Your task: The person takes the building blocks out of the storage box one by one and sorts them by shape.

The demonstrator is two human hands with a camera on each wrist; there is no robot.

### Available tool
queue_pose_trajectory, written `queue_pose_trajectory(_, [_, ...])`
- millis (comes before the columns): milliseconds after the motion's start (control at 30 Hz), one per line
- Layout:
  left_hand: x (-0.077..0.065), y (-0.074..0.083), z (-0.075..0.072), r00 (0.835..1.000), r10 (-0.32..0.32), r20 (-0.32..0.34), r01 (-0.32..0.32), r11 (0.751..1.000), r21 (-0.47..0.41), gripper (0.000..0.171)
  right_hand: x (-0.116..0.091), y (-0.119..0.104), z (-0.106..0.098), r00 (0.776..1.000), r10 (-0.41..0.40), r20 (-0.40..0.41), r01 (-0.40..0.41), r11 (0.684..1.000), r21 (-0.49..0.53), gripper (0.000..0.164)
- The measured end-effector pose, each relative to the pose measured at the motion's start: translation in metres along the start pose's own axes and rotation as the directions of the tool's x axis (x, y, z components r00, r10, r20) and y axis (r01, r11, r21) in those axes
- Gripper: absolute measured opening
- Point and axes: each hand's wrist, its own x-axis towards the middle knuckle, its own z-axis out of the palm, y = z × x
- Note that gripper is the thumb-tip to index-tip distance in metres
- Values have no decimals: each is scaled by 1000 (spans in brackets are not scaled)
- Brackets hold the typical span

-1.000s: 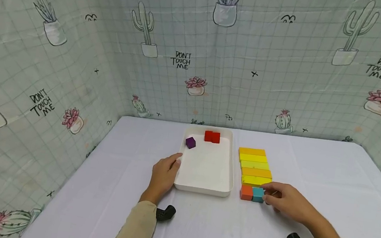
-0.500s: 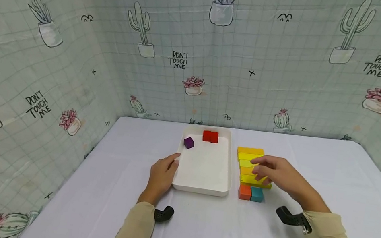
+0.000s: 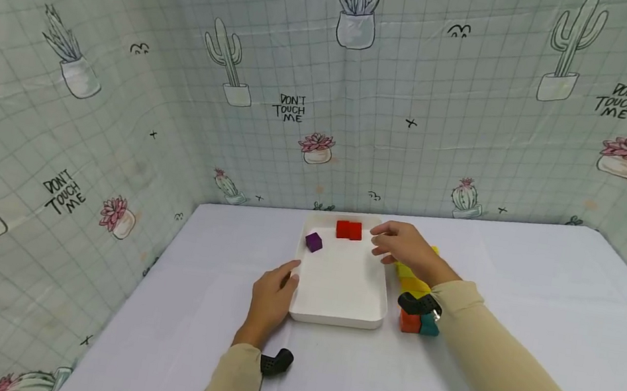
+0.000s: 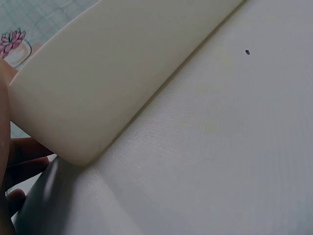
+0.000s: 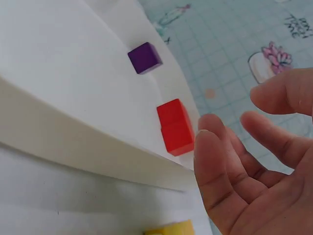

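Note:
A white tray [image 3: 341,289] lies on the table, with two red cubes [image 3: 349,230] side by side near its far edge and a purple cube [image 3: 313,242] at its far left. My left hand [image 3: 269,299] touches the tray's left side; in the left wrist view its fingers [image 4: 27,152] show beside the tray's corner. Over the tray's right rim, close to the red cubes, is my right hand [image 3: 409,249]. The right wrist view shows that hand [image 5: 254,166] with loosely bent, spread fingers and nothing between them.
Right of the tray, a row of yellow blocks [image 3: 410,286] is partly covered by my right hand and forearm. An orange block [image 3: 410,322] and a teal block [image 3: 429,325] sit at its near end. Patterned cloth [image 3: 269,169] stands behind the table.
My right hand has left the teal block, passed over the yellow blocks and come to the tray's right rim. The left hand stays at the tray's side. The head view has shifted slightly.

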Motion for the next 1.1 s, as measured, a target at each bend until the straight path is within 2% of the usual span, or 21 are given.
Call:
queue_pose_trajectory(133, [-2,1,4,1000,-29,-4,29,1000,-6,37,15,1,8,999,17,-30,-19,999,-45,39])
queue_pose_trajectory(333, [-7,2,10,999,-48,-12,47,999,-26,36,34,-3,23,999,-10,-45,3,989,-149,38])
queue_pose_trajectory(433, [-9,1,12,998,-51,-22,51,998,-27,36,41,-5,31,1000,4,-28,-10,976,-216,45])
queue_pose_trajectory(567, [-8,1,14,998,-54,-18,54,998,-22,37,48,-4,38,999,30,-44,-41,959,-279,54])
queue_pose_trajectory(800, [-1,3,12,1000,-20,-22,20,1000,-6,37,56,-6,37,991,53,-124,-92,939,-332,62])
queue_pose_trajectory(967, [2,2,7,999,-18,-30,18,1000,5,37,65,-13,38,988,104,-116,-135,941,-311,65])
queue_pose_trajectory(1100, [2,-2,3,999,-14,-30,14,1000,19,37,72,-14,45,989,111,-99,-137,936,-323,63])
